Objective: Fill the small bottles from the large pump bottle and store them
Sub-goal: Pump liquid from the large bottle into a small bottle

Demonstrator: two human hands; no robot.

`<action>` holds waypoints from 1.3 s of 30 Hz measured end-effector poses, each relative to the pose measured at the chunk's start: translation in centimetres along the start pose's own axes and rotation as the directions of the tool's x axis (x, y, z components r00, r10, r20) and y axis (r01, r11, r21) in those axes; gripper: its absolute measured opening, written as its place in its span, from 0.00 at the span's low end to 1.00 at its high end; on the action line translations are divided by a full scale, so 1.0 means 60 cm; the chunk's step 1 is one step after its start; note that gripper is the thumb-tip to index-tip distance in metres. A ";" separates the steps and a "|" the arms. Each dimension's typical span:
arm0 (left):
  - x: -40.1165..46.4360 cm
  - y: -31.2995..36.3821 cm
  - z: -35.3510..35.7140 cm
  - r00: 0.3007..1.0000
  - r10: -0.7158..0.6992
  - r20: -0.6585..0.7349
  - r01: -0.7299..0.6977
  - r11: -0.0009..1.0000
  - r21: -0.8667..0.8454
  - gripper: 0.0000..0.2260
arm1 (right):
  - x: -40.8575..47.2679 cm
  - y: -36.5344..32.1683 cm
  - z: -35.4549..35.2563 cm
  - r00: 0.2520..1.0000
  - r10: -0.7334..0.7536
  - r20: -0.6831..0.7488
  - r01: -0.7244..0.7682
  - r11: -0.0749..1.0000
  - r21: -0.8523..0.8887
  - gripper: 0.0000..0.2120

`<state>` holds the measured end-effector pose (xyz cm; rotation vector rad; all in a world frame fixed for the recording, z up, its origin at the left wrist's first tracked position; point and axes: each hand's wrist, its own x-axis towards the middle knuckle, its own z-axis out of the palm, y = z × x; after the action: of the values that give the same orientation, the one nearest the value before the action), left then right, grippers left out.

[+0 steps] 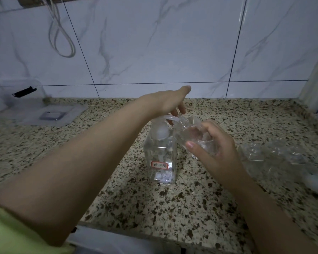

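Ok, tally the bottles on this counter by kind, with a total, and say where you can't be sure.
Large pump bottle: 1, upright with a red-edged label, left hand over its pump.
Small bottle: 1, tilted to the spout in the right hand.
Blurred clear small bottles at right: at least 2, exact count unclear.
Total: at least 4.

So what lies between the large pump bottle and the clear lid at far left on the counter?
Head view: only the left forearm crosses above that stretch; beneath it, bare speckled counter between the pump bottle and the lid.
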<state>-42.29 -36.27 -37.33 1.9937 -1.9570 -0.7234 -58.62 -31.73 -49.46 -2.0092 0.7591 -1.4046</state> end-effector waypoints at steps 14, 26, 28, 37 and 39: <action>0.012 -0.003 0.005 0.998 0.044 -0.039 -0.044 0.999 0.014 0.35 | 0.000 0.001 0.000 1.000 -0.005 -0.026 0.005 1.000 -0.028 0.13; 0.010 0.005 0.004 0.998 0.064 -0.027 -0.063 0.997 0.040 0.35 | 0.000 0.002 -0.002 0.999 -0.030 -0.030 0.030 0.999 -0.031 0.07; 0.011 0.005 0.003 0.998 0.060 -0.019 -0.060 0.998 0.027 0.35 | 0.000 0.004 -0.001 0.999 -0.024 -0.030 0.023 0.999 -0.025 0.08; 0.015 -0.006 0.007 1.000 0.013 -0.007 -0.013 1.000 0.007 0.37 | -0.002 0.007 0.004 0.999 -0.014 -0.043 0.013 0.999 -0.034 0.13; 0.012 -0.002 0.005 0.999 0.024 -0.021 -0.024 1.000 0.009 0.37 | 0.000 0.007 0.004 0.998 -0.027 -0.053 0.025 0.999 -0.041 0.13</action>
<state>-42.39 -36.94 -37.76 1.9715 -1.9719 -0.6858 -58.47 -32.01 -49.82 -2.0261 0.7932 -1.4745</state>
